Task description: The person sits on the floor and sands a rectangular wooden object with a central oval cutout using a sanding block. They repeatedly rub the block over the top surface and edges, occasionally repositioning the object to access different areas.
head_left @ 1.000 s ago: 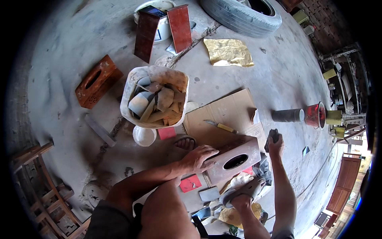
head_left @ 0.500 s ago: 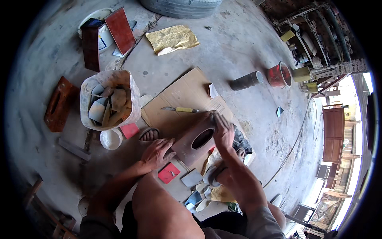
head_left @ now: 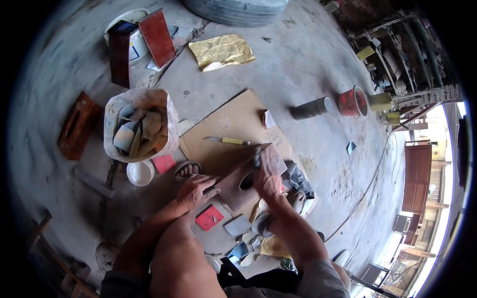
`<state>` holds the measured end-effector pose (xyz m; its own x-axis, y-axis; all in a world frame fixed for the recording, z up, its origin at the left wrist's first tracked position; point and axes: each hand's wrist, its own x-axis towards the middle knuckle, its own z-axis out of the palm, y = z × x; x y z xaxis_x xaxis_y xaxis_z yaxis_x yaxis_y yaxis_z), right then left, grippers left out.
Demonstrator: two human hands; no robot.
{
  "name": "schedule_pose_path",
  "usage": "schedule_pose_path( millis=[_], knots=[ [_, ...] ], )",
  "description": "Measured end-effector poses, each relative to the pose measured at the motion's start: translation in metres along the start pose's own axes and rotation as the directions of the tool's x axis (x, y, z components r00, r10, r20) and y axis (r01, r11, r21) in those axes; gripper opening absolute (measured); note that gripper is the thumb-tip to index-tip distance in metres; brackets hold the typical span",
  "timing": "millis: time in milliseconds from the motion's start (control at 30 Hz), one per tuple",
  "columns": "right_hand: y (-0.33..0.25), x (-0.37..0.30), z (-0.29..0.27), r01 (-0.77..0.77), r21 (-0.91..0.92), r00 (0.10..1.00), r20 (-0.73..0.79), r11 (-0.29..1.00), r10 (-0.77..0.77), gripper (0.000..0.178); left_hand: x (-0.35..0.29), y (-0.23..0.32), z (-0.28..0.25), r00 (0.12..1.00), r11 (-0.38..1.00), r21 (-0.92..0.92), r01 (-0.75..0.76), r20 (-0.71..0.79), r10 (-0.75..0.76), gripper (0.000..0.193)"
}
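Observation:
A reddish-brown wooden box (head_left: 233, 191) with an oval slot in its face lies tilted between my feet, on and beside a sheet of cardboard (head_left: 223, 119). My left hand (head_left: 195, 191) grips its left end, fingers along the edge and thumb apart. On the upper face, beyond the slot, my right hand (head_left: 270, 174) presses down; motion smears its fingers, and whatever may be under them is hidden. A yellow-handled knife (head_left: 235, 141) lies on the cardboard just past the box. Near the box's lower end are a red square pad (head_left: 209, 217) and a grey square pad (head_left: 238, 226).
A white tub (head_left: 112, 144) of sanding scraps stands left, beside a small white cup (head_left: 140, 173) and a slotted wooden box (head_left: 79, 125). Red-brown boards (head_left: 157, 38) lean on a bucket. A dark cylinder (head_left: 312, 108) and red bucket (head_left: 353, 102) are at right.
My right hand has slid left and nearer across the box's face, now partly covering the slot. The left hand stays at the box's end. The whole view has shifted slightly.

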<state>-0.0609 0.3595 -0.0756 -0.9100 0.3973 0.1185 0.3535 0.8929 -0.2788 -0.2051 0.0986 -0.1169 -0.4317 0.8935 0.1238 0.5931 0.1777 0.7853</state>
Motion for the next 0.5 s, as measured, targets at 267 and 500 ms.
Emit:
schedule_pose_path(
  millis=[267, 500],
  knots=[
    [-0.012, -0.004, 0.008, 0.086, 0.030, 0.996, -0.008, 0.996, -0.086, 0.064, -0.004, -0.004, 0.003, 1.000, 1.000, -0.016, -0.001, -0.029, 0.000, 0.045],
    [-0.012, -0.017, 0.015, 0.176, 0.104, 0.982, 0.044, 0.979, -0.182, 0.061, -0.003, -0.004, 0.004, 1.000, 1.000, 0.000, 0.001, -0.028, -0.001, 0.045]
  ],
)
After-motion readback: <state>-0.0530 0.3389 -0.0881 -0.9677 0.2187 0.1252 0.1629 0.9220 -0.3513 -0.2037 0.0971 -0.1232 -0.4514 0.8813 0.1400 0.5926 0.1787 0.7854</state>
